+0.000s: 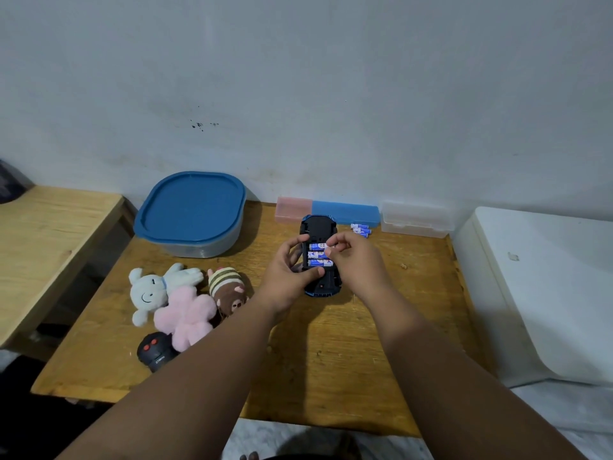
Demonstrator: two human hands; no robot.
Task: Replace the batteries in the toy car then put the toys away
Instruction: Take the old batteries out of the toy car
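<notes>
The blue toy car [319, 227] lies upside down on the wooden table [331, 353], its battery bay uncovered with three blue batteries [318, 254] lying in it. My left hand [288, 273] grips the car's left side, thumb on the underside below the bay. My right hand [355, 260] pinches the right end of the top battery with thumb and forefinger. Several spare blue batteries [361, 229] lie just right of the car. A black remote control [154, 351] with red buttons sits at the front left, partly hidden by my left arm.
Three plush toys, white [152, 290], pink [185, 313] and brown striped [227, 287], lie left of the car. A blue-lidded container [192, 212] stands at the back left. Pink [293, 209], blue [345, 212] and clear [414, 219] boxes line the wall. A white appliance [547, 287] stands to the right.
</notes>
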